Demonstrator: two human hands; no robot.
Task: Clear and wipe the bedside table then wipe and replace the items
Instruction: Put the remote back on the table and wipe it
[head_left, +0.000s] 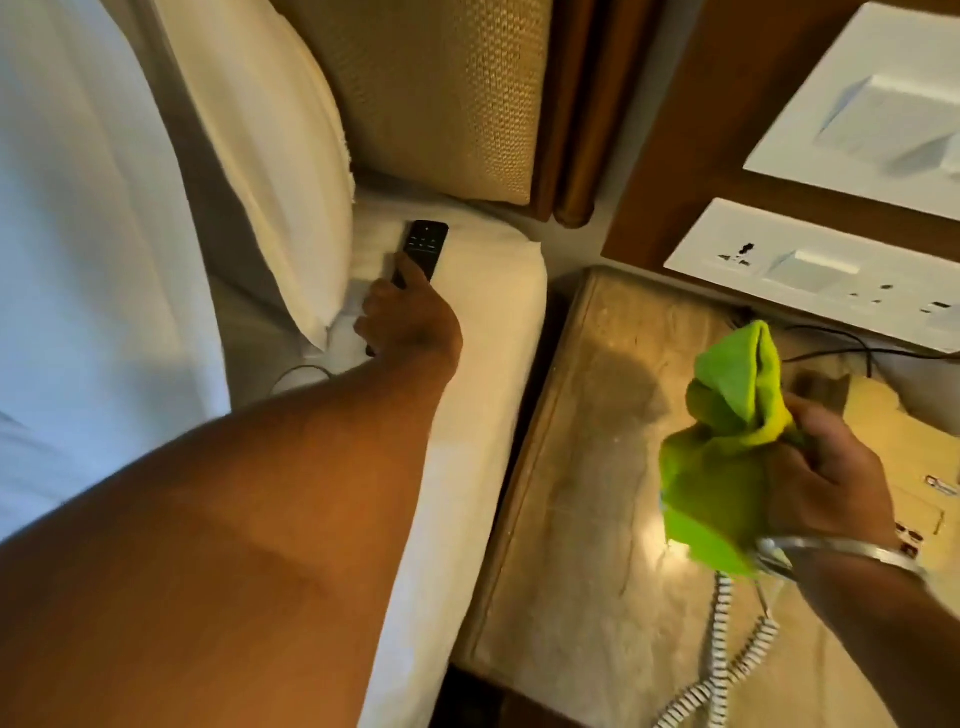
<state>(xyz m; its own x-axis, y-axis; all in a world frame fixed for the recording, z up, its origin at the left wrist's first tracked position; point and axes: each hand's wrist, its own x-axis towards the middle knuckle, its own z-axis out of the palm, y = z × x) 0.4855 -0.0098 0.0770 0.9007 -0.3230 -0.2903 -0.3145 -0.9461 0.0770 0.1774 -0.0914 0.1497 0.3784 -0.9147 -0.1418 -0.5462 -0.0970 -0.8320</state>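
My left hand (408, 317) reaches across the bed and grips a black remote control (423, 247) that lies on the white mattress (488, 322) beside the pillow (260, 171). My right hand (826, 478) is held above the marble-topped bedside table (587, 467) and is closed on a bunched bright green cloth (727, 441). A metal bangle sits on that wrist. A coiled telephone cord (727, 654) hangs over the table's near right part. A tan card or pad (893, 431) lies on the table behind my right hand.
A white socket and switch panel (810, 270) is fixed on the wooden wall behind the table, with a larger switch plate (872, 114) above it. A thin black cable (852, 348) runs along the table's back. The woven headboard (441, 93) stands behind the pillow.
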